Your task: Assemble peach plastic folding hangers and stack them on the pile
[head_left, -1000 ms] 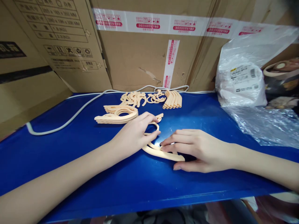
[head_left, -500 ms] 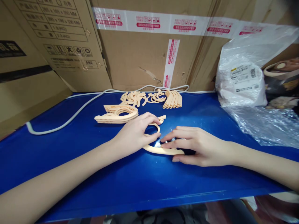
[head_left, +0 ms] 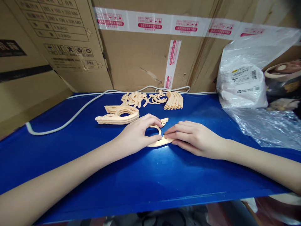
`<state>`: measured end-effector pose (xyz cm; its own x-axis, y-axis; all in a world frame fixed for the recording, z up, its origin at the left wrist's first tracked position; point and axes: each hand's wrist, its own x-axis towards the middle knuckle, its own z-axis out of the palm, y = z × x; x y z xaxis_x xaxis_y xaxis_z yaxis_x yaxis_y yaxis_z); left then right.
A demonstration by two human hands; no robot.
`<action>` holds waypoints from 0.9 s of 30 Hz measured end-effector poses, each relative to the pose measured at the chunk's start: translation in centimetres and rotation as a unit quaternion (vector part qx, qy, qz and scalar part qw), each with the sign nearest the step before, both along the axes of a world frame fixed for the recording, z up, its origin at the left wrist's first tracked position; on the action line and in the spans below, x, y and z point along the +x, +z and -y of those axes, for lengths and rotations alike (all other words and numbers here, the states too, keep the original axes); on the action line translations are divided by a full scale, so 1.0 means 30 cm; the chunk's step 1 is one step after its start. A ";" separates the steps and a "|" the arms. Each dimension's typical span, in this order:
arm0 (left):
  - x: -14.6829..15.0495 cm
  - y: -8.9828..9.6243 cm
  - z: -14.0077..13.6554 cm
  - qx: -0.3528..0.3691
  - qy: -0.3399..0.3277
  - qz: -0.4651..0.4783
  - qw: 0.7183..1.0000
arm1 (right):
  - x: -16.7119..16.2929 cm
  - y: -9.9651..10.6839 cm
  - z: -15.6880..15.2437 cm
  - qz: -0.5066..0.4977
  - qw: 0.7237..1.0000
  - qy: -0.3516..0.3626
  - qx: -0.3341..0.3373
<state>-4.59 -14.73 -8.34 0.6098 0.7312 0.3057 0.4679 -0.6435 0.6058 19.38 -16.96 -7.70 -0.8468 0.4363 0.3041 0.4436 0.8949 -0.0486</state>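
Observation:
Low over the blue table, my left hand (head_left: 143, 130) is closed on a beige plastic folding hanger (head_left: 160, 143). Its fingers and thumb hide part of the hanger's ring-shaped middle; a short end piece (head_left: 165, 120) pokes out beyond the fingertips. My right hand (head_left: 192, 138) grips the hanger's curved near arm, with fingers on top and thumb along the near side. The fingertips of both hands almost meet. Just beyond my left hand lies a stack of similar folded hangers (head_left: 117, 117).
Behind are a heap of loose curved parts (head_left: 134, 99), several hook pieces (head_left: 157, 99) and a row of tube-like arms (head_left: 174, 99). A white cable (head_left: 80, 116) crosses the left and back of the table (head_left: 141, 185). Cardboard boxes (head_left: 145, 56) wall the back; plastic wrapping (head_left: 244, 84) lies right.
My right hand has moved away from me and closed round the hanger's near arm. That arm has swung inward, towards the ring. My left hand stays nearly still.

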 end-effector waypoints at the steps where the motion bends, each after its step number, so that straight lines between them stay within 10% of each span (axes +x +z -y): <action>1: 0.000 0.002 0.001 -0.002 0.000 -0.003 1.000 | -0.001 0.000 -0.001 -0.002 1.000 -0.002 0.001; 27: -0.019 0.018 0.004 0.083 -0.055 -0.070 0.993 | 0.035 0.001 -0.033 -0.014 0.994 -0.090 0.065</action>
